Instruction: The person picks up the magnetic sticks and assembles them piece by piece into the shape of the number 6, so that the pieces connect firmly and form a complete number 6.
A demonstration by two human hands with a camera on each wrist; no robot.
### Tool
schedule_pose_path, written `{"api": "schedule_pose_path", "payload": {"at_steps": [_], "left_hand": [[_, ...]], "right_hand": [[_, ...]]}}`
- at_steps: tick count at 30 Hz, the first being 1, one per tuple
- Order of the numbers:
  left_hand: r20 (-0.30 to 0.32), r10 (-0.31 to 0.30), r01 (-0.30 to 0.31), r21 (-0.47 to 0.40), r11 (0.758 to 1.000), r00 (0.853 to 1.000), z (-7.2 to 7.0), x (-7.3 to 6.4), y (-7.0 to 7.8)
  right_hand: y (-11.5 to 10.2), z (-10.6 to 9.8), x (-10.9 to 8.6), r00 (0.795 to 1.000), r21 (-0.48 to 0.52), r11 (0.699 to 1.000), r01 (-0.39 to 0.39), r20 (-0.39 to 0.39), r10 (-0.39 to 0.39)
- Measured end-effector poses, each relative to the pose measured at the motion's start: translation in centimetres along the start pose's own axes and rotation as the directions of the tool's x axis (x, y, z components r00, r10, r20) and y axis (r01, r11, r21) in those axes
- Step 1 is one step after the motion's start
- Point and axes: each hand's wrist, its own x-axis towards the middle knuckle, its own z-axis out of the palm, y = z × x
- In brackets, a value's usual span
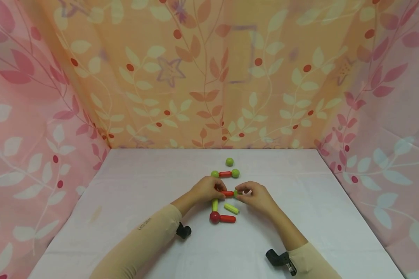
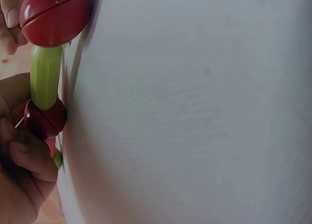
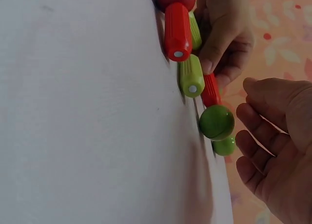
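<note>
My left hand (image 1: pixel 207 188) pinches a red building stick (image 1: pixel 228 193) near its left end, fingers curled beside a small red ball (image 2: pixel 45 117). A green ball (image 3: pixel 217 122) sits on the stick's right end. Close to that ball is my right hand (image 1: pixel 256 197), fingers loosely bent; the right wrist view shows a gap between them. A yellow-green stick (image 1: pixel 214 205) runs from the small red ball to a nearer red ball (image 1: pixel 214 217). Another red stick (image 1: pixel 227 219) points right from the nearer ball. A loose yellow-green stick (image 1: pixel 231 208) lies between the two red sticks.
Beyond my hands, a red stick (image 1: pixel 225 174) joins two green balls, and a single green ball (image 1: pixel 229 161) sits farther back. Everything lies on a white-covered table (image 1: pixel 143 174). Patterned cloth (image 1: pixel 209 77) hangs at the back and both sides.
</note>
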Motion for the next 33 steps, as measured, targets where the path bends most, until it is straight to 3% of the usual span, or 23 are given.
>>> {"api": "schedule_pose_path", "payload": {"at_steps": [12,33], "left_hand": [[-0.005,0.000,0.000,-0.009,1.000,1.000,0.0,0.0,-0.4],[-0.010,0.016,-0.016,-0.017,1.000,1.000,0.1,0.0,-0.6]], "right_hand": [[0.2,2.4,-1.7,0.993,-0.026,1.000,0.009,0.121,-0.006],[-0.6,3.2,-1.9,0.996,-0.115,0.993,0.014,0.085,-0.004]]}}
